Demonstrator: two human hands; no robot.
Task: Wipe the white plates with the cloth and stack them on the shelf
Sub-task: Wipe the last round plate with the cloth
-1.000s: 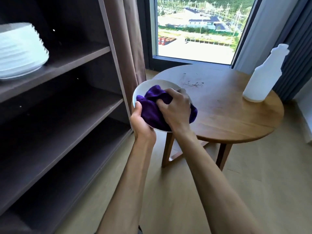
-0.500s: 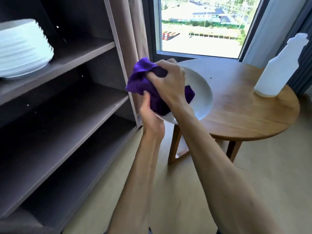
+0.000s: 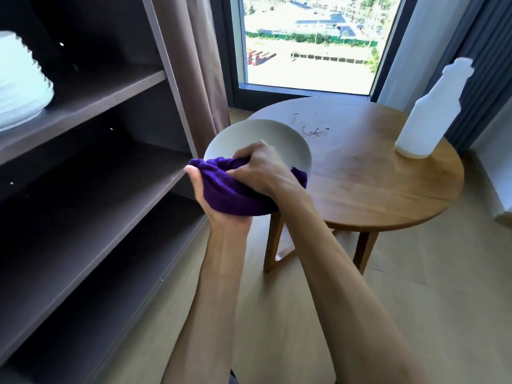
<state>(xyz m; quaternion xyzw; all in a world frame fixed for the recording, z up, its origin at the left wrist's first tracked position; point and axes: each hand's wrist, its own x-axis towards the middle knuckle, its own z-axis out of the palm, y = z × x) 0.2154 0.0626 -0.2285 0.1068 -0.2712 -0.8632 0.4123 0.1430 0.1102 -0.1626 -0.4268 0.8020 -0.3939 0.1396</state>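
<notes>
A white plate (image 3: 257, 139) is held in the air in front of the shelf (image 3: 91, 98), just beside the bench (image 3: 374, 173) edge and tilted so its bowl faces the camera. The left hand (image 3: 219, 206) holds its lower rim from beneath, thumb up along the left edge and partly wrapped by the purple cloth (image 3: 230, 189); that grip reads as clenched around plate and cloth together, though the fingers behind are hidden. The right hand (image 3: 260, 169) is clenched on a bunch of the cloth and presses it against the plate's lower half, so the wiping step looks under way on this plate. The upper part of the plate's face shows bare and clean-looking, while the covered lower part cannot be judged. On the top shelf at the far left sits a stack (image 3: 19, 87) of white plates, its scalloped edges suggesting many pieces, so most of the stacking seems done. No other loose plate shows on the bench, which carries only a white bottle (image 3: 429, 112) and some dark scratches or crumbs near the middle. On that evidence this may be the last plate: what seems left is to finish the wipe and set it on the stack at upper left.
</notes>
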